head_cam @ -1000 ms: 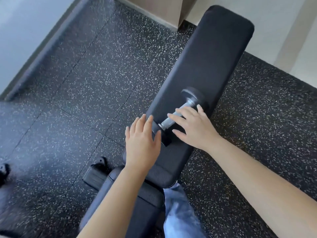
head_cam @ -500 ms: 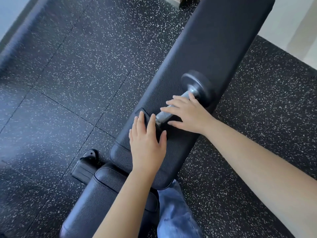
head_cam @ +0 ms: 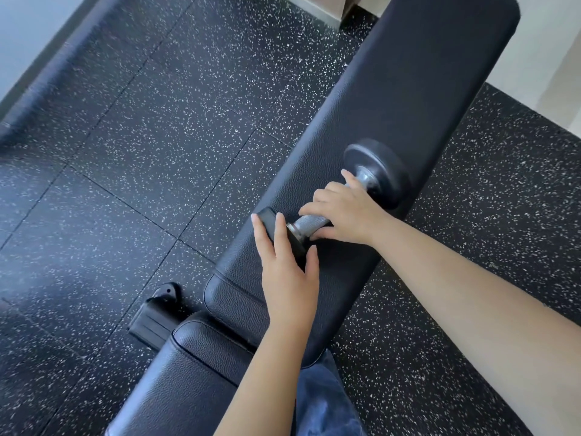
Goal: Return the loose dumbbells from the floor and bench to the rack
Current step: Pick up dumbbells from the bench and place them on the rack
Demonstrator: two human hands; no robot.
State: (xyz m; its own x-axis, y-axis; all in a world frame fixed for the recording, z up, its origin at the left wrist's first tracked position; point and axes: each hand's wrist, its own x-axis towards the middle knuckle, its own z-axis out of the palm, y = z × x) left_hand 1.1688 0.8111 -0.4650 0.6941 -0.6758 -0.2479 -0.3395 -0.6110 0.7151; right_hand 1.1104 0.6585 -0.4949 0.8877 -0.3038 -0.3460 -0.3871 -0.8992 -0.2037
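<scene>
A black dumbbell [head_cam: 379, 171] with a knurled metal handle lies across the black padded bench [head_cam: 408, 89]. My right hand [head_cam: 342, 212] curls its fingers over the handle between the two heads. My left hand [head_cam: 286, 265] rests on the near head, fingers fairly straight over its top and thumb along its right side. The far head stands free near the bench's right edge. No rack is in view.
Black rubber floor tiles with white specks [head_cam: 151, 152] surround the bench. The bench's seat pad [head_cam: 195, 372] and a black foot bracket [head_cam: 157, 316] lie at the lower left. A pale wall and a skirting board run along the top. My jeans-clad leg [head_cam: 323, 401] shows below.
My right hand has gone from lying flat over the handle to curling round it. My left hand has slid forward onto the near head. The camera has moved closer.
</scene>
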